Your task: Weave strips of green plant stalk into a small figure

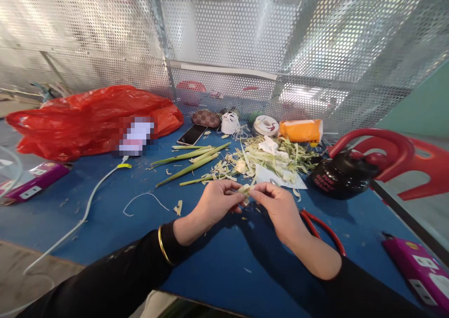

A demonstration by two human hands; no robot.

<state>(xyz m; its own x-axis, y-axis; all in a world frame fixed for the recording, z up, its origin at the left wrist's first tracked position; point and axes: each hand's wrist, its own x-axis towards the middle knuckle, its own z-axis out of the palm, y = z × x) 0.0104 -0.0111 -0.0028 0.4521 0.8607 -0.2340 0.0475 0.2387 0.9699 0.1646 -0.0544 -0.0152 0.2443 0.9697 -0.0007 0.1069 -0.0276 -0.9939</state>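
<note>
My left hand point(213, 203) and my right hand point(277, 208) meet over the blue table point(105, 215), both pinched on a small pale leaf piece point(244, 190) held between their fingertips. A gold bangle sits on my left wrist. Just beyond the hands lie several long green leaf strips point(191, 161) and a heap of pale leaf scraps point(277, 156) partly on a white sheet. Red-handled scissors point(321, 229) lie under my right forearm.
A red plastic bag point(87, 117) lies at the back left, and a phone point(191, 134), a brown pouch, tape rolls and an orange packet point(300, 131) line the perforated metal wall. A black pot point(342, 175) stands right. Purple power strips point(417, 269) sit at both sides; a white cable point(87, 205) runs left.
</note>
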